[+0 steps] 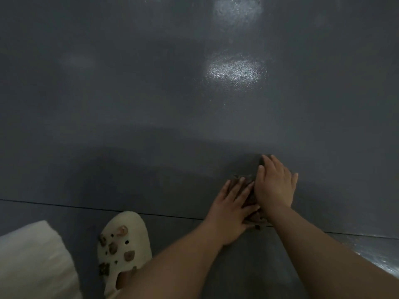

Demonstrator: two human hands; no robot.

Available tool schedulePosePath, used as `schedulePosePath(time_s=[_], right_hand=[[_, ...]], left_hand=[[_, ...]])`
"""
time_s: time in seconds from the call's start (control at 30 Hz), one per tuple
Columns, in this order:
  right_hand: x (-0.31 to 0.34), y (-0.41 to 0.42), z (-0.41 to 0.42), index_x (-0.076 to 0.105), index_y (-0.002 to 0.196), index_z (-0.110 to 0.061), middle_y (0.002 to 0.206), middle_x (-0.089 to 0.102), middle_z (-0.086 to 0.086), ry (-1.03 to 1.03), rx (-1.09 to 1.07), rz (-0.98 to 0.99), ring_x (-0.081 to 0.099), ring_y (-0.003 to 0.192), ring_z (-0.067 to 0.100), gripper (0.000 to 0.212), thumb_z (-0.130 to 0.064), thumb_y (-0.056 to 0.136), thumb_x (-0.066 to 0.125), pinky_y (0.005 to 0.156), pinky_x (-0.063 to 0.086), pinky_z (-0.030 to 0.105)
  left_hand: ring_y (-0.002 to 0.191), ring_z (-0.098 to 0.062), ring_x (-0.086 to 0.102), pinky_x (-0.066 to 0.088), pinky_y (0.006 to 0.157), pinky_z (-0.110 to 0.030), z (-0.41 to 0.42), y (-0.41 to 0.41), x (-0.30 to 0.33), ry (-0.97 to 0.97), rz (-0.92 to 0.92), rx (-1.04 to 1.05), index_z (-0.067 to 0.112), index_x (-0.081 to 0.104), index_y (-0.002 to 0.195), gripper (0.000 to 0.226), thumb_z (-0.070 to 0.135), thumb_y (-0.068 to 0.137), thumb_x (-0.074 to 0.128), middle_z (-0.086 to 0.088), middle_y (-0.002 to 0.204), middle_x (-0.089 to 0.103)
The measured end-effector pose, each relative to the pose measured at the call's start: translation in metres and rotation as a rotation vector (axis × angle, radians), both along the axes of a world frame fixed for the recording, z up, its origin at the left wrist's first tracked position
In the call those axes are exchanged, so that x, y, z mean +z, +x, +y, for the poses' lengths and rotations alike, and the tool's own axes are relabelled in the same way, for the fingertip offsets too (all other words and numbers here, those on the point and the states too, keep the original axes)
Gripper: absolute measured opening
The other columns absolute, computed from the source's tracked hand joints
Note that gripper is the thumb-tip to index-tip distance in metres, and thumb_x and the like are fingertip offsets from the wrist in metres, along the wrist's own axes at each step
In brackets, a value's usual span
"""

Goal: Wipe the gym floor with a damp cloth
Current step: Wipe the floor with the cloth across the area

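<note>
Under both flat hands [254, 199], dark crumpled cloth [251, 198]

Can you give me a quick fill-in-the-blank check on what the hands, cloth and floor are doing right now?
1. Both hands, the left hand and the right hand, press flat on the dark ____.
2. The cloth lies on the grey ____, straddling a thin seam line.
3. The cream clog with charms stands on the ____ side of the left hand.
4. A bright ____ of light shows on the floor beyond the hands.

Missing words: cloth; floor; left; reflection
</note>
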State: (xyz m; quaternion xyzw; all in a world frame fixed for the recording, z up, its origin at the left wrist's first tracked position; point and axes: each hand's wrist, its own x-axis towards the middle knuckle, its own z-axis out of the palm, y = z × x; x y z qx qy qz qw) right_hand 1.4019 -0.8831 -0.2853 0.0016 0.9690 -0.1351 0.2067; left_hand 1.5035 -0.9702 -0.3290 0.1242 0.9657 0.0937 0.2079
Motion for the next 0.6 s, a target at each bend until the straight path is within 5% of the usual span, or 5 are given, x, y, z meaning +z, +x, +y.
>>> schedulePosePath(time_s=[0.07,0.2,0.33,0.6], right_hand=[[-0.001,0.002,-0.003,0.035,0.145,-0.023,0.155,0.026,0.001,0.01,0.015,-0.018,0.019,0.143,0.023,0.045,-0.03,0.101,0.032,0.117,0.0,0.044],[0.004,0.008,-0.008,0.031,0.147,-0.025,0.157,0.02,0.001,0.031,0.071,-0.056,0.014,0.145,0.022,0.046,-0.031,0.101,0.031,0.117,-0.001,0.045],[0.019,0.019,-0.021,0.028,0.148,-0.025,0.158,0.018,0.001,0.029,0.139,-0.093,0.013,0.145,0.021,0.047,-0.031,0.102,0.029,0.117,0.0,0.045],[0.078,0.06,-0.065,0.031,0.147,-0.02,0.156,0.025,0.004,-0.038,0.277,-0.122,0.023,0.142,0.024,0.05,-0.024,0.098,0.038,0.117,0.009,0.043]], left_hand=[[0.135,-0.029,0.029,0.021,0.109,-0.042,-0.03,-0.002,-0.002,0.023,0.071,0.048,0.043,0.057,0.125,0.054,0.057,0.079,0.033,-0.005,0.145,0.045],[0.137,-0.033,0.022,0.022,0.111,-0.052,-0.095,0.012,0.001,-0.145,0.067,0.464,0.036,0.029,0.142,0.062,0.056,0.083,0.035,-0.013,0.15,0.035],[0.143,-0.034,-0.02,-0.007,0.113,-0.055,-0.135,0.022,0.031,-0.275,-0.27,0.75,0.038,-0.017,0.147,0.07,0.061,0.095,0.023,-0.008,0.156,-0.024],[0.144,-0.032,-0.016,-0.002,0.117,-0.048,-0.129,0.038,0.104,-0.093,-0.379,0.769,0.03,-0.009,0.151,0.075,0.043,0.098,0.042,-0.008,0.158,-0.018]])
